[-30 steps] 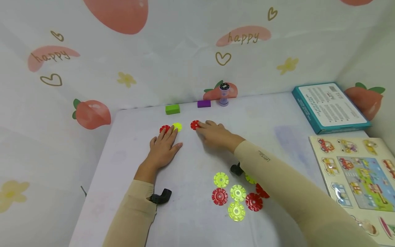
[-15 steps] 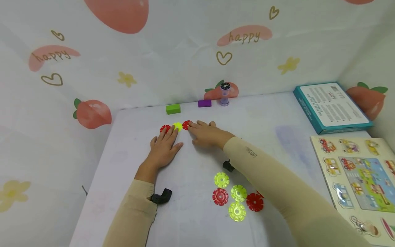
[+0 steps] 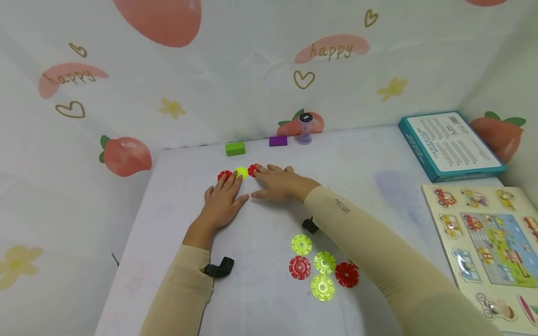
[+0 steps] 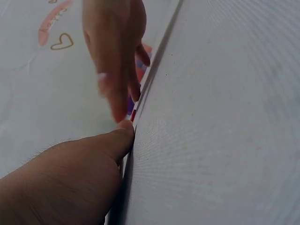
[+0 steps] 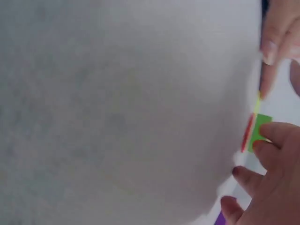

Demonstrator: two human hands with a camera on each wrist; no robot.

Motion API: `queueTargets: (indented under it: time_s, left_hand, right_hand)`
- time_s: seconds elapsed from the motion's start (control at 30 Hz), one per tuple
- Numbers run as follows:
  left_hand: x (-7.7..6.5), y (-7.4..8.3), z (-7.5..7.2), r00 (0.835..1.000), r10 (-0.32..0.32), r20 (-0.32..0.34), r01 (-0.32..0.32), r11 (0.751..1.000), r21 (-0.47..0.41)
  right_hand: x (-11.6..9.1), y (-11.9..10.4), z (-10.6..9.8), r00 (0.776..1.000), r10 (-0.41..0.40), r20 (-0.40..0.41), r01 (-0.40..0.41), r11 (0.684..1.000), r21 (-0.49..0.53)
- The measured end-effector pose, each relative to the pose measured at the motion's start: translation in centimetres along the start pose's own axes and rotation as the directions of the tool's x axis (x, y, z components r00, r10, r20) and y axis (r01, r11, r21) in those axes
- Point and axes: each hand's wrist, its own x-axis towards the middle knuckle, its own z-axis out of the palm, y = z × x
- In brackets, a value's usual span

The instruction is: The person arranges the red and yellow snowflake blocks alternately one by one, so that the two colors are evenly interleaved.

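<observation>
In the head view, my left hand [image 3: 220, 205] lies with straight fingers on a red notched disc [image 3: 221, 176] and a yellow-green disc [image 3: 243, 172], partly covering both. My right hand [image 3: 279, 183] touches another red disc [image 3: 252, 170] with its extended fingertips. The three discs form a short row, the yellow-green one in the middle. In the right wrist view, a red disc [image 5: 247, 133] appears edge-on by the right fingertips. The left wrist view shows my left thumb [image 4: 117, 138] close below the right hand [image 4: 115, 56].
More red and yellow-green discs [image 3: 324, 262] lie nearer, partly hidden by the right sleeve. A green block [image 3: 235, 149], a purple block [image 3: 278, 141] and a small lilac sand timer [image 3: 305, 129] stand along the back. At right are a teal box [image 3: 454, 145] and a wooden picture puzzle [image 3: 433, 200].
My right hand has slid the right red disc leftward, close to the yellow-green disc. Its thumb has since stretched out toward the left thumb. The left hand has stayed in place.
</observation>
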Motion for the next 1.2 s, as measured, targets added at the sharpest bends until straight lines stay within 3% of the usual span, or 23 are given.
queueTargets:
  time_s: [0.1,0.2,0.3,0.47,0.53,0.57,0.63,0.7,0.83,0.9,0.93,1.07,1.2]
  left_hand:
    - [0.0,0.0,0.1,1.000,-0.005,0.003,0.005,1.000,-0.007]
    - [0.0,0.0,0.0,1.000,-0.008,0.005,0.008,1.000,-0.007]
    - [0.0,0.2,0.1,1.000,-0.012,0.003,0.012,1.000,0.003]
    - [-0.1,0.2,0.0,1.000,-0.018,0.008,0.018,1.000,0.008]
    - [0.0,0.2,0.0,1.000,-0.012,0.013,0.012,1.000,0.001]
    - [0.0,0.2,0.1,1.000,-0.010,0.014,0.010,1.000,0.001]
    - [0.1,0.1,0.1,1.000,-0.008,0.011,0.008,1.000,-0.004]
    - [0.3,0.1,0.4,1.000,-0.009,0.007,0.009,1.000,-0.009]
    - [0.3,-0.3,0.5,1.000,-0.007,0.011,0.007,1.000,-0.020]
    - [0.3,-0.4,0.7,1.000,-0.002,0.015,0.002,1.000,-0.024]
    - [0.3,-0.4,0.7,1.000,-0.001,0.016,0.002,1.000,-0.025]
    - [0.2,-0.3,0.5,1.000,0.000,-0.004,0.000,1.000,-0.022]
    - [0.1,-0.1,0.4,1.000,-0.002,-0.007,0.002,1.000,-0.016]
  right_hand:
    - [-1.2,-0.1,-0.8,0.996,-0.046,-0.078,0.056,0.990,0.132]
    - [-4.0,-0.6,-1.8,0.976,-0.095,-0.198,0.155,0.935,0.318]
    - [-8.1,-0.8,-1.7,0.943,-0.159,-0.291,0.291,0.818,0.496]
    - [-14.6,0.3,1.0,0.876,-0.305,-0.375,0.483,0.543,0.687]
    - [-16.4,1.4,2.7,0.862,-0.322,-0.391,0.504,0.469,0.725]
    - [-17.1,2.0,3.6,0.860,-0.317,-0.400,0.508,0.456,0.731]
    - [-18.1,3.2,5.1,0.874,-0.272,-0.402,0.485,0.467,0.740]
    - [-18.5,4.1,6.4,0.902,-0.200,-0.383,0.429,0.525,0.736]
    - [-18.1,4.7,8.0,0.949,-0.084,-0.305,0.269,0.721,0.638]
    - [-17.9,4.4,8.6,0.955,-0.078,-0.288,0.226,0.819,0.528]
    - [-17.7,4.2,8.8,0.953,-0.082,-0.291,0.219,0.852,0.475]
    - [-17.4,3.0,9.1,0.933,-0.091,-0.348,0.222,0.907,0.359]
    - [-17.4,2.1,8.7,0.943,-0.020,-0.332,0.160,0.902,0.401]
